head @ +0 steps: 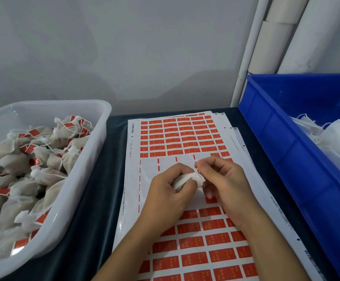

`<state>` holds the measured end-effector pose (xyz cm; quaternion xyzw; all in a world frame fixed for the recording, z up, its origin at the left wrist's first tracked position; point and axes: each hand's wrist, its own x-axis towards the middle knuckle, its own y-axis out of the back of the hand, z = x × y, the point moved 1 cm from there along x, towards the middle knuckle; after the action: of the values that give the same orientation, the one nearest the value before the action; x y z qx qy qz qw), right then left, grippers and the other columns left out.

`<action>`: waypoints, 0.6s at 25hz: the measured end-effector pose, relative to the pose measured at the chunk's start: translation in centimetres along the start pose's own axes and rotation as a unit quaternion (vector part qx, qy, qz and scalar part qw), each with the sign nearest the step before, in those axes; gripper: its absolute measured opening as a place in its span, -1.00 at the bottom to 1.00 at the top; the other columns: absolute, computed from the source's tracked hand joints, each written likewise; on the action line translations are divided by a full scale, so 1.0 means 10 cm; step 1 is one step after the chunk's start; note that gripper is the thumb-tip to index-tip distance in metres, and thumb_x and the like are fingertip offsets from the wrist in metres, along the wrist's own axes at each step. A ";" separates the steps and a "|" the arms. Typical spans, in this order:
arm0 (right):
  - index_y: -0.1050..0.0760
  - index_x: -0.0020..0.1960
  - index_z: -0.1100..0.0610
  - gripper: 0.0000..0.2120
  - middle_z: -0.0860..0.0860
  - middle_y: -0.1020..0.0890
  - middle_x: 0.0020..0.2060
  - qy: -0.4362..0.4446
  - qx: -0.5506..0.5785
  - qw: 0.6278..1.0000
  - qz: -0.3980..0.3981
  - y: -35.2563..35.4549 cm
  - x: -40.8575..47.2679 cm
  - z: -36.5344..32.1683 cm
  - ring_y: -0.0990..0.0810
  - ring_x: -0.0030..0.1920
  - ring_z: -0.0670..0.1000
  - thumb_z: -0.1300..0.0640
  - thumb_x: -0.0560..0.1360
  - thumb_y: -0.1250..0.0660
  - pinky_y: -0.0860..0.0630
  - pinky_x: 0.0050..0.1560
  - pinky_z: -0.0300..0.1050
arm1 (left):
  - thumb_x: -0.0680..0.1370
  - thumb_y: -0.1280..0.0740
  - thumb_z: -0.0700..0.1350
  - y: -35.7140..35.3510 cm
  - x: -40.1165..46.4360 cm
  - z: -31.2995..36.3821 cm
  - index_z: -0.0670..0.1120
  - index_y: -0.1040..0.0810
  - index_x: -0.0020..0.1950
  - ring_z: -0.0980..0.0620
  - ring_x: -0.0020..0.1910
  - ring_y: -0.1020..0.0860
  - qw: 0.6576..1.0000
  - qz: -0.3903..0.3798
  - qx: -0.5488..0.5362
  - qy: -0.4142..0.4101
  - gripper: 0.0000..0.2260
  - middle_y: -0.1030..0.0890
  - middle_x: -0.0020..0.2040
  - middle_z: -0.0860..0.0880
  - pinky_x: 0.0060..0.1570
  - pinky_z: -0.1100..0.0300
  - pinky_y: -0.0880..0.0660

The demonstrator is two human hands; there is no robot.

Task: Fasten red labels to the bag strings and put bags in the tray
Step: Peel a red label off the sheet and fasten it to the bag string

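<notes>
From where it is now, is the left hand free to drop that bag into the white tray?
Probably yes. The left hand grips the bag, and only dark tablecloth lies between it and the white tray. But the right hand is pinching at the bag's top.

left hand [170, 188]: curled grip | right hand [224, 179]: fingertips pinching | hands touching

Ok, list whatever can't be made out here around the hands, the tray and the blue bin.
All in the head view:
- Bag: mostly wrapped by the left hand; its string is hidden by fingers.
- Red label at the right hand fingertips: only a sliver shows, so attachment is unclear.
- Label sheet: print too small to read.
- White tray: cut off at the left edge.
- Blue bin: cut off right; contents partly hidden by its wall.
</notes>
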<state>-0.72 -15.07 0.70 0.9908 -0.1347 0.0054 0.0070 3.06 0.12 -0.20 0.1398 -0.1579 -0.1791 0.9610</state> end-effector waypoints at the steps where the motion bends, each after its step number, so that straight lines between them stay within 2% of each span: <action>1: -0.70 -0.03 -0.08 -0.79 0.03 -0.69 -0.24 -0.010 0.013 1.000 -0.018 0.00 0.00 -0.01 -0.59 -0.35 -0.03 -0.18 0.47 -0.40 -0.56 -0.33 -0.20 | 0.63 -0.38 -0.15 0.01 0.01 0.01 0.14 -0.64 -0.02 0.09 -0.09 -0.63 1.000 -0.007 -0.029 -0.009 -0.83 -0.68 -0.11 0.13 -0.17 0.35 -0.56; 4: -0.67 -0.03 -0.16 -0.88 -0.04 -0.70 -0.25 0.005 -0.039 0.999 -0.020 -0.06 -0.01 0.03 -0.66 -0.32 -0.04 -0.14 0.54 -0.38 -0.58 -0.31 -0.25 | 0.63 -0.40 -0.13 0.03 0.02 0.01 0.06 -0.66 -0.04 0.00 -0.15 -0.64 0.997 0.012 -0.075 0.009 -0.89 -0.69 -0.16 0.04 -0.24 0.29 -0.58; 8: -0.60 0.01 -0.23 -0.91 -0.21 -0.69 -0.16 0.034 -0.111 0.993 -0.010 -0.12 0.00 0.09 -0.68 -0.14 -0.15 -0.07 0.62 -0.32 -0.60 -0.22 -0.30 | 0.62 -0.41 -0.05 0.01 0.04 -0.03 0.07 -0.63 -0.05 0.10 -0.12 -0.66 0.994 0.071 -0.057 0.059 -0.94 -0.68 -0.17 0.11 -0.25 0.41 -0.55; 11: -0.56 0.05 -0.23 -0.92 -0.32 -0.65 -0.10 0.053 -0.175 0.983 -0.007 -0.13 0.01 0.12 -0.64 -0.04 -0.25 -0.07 0.63 -0.30 -0.64 -0.08 -0.27 | 0.61 -0.42 -0.03 0.02 0.05 -0.05 0.07 -0.61 -0.02 0.13 -0.09 -0.66 0.991 0.096 -0.060 0.074 -0.98 -0.68 -0.15 0.14 -0.23 0.42 -0.55; 15: -0.56 0.10 -0.21 -0.91 -0.32 -0.64 -0.04 0.084 -0.228 0.970 -0.001 -0.16 0.02 0.14 -0.60 0.04 -0.27 -0.05 0.64 -0.30 -0.60 0.00 -0.33 | 0.60 -0.42 -0.03 0.04 0.06 -0.06 0.07 -0.65 -0.03 0.14 -0.08 -0.67 0.989 0.106 -0.060 0.079 -0.97 -0.69 -0.15 0.14 -0.21 0.42 -0.55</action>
<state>-0.14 -13.61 -0.70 0.9593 -0.1302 0.0576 0.2440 3.93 0.37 -0.48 0.0783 -0.0843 -0.0736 0.9906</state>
